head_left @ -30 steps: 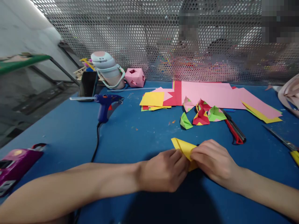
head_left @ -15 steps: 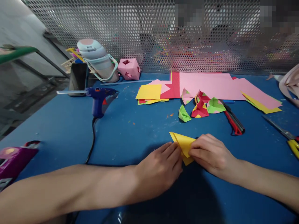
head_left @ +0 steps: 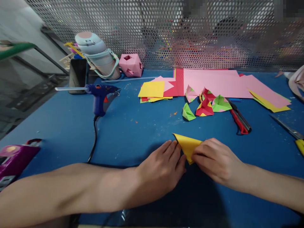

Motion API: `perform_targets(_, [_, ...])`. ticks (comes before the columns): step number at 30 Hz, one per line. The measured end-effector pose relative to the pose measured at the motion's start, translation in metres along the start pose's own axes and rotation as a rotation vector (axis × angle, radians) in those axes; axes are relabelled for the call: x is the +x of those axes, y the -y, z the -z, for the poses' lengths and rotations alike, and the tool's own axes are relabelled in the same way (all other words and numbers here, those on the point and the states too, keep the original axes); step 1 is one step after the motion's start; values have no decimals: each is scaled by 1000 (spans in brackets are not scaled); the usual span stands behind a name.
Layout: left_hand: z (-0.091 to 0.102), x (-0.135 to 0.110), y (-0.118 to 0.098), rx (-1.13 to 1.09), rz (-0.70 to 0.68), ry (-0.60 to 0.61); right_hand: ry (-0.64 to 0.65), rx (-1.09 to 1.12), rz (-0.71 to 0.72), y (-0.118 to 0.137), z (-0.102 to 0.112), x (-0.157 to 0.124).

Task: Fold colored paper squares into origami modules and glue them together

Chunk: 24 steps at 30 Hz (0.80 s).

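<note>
A piece of yellow paper (head_left: 187, 145), folded over into a triangle, is between my hands on the blue table. My left hand (head_left: 163, 167) holds down its left edge, the fingers together and the thumb close to the lower corner. At the right side, my right hand (head_left: 217, 161) pinches the paper between bent fingers and thumb. Farther back lie small folded paper pieces: a green one (head_left: 188, 112), a red one (head_left: 205, 107), a green and pink one (head_left: 221, 104) and a pink one (head_left: 190, 94).
A blue glue gun (head_left: 99, 98) with a cord stands left. Behind are yellow paper squares (head_left: 152, 89), pink sheets (head_left: 211, 83), a pink paper ball (head_left: 131, 65), a bottle (head_left: 101, 58) and a phone (head_left: 78, 74). A red utility knife (head_left: 239, 120) and scissors (head_left: 288, 129) lie right.
The upper layer of the yellow paper has come down over the lower one, so the edges nearly meet in a triangle. Both hands stay on it. The view has shifted slightly.
</note>
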<state>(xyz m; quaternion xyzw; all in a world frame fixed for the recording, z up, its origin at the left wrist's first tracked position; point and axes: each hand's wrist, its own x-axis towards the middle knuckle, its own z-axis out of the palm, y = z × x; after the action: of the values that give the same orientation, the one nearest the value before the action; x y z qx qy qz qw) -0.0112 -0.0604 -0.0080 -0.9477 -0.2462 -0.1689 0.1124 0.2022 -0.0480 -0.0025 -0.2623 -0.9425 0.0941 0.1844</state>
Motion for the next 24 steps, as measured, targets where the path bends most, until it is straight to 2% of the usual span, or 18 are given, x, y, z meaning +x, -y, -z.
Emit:
perform_targets(12, [3,1,1,16,-13,12,36,-104,52,3,-3,-2])
perform_targets(24, [3,0,1,20,-20,27,52,-95,64,1,-1,-1])
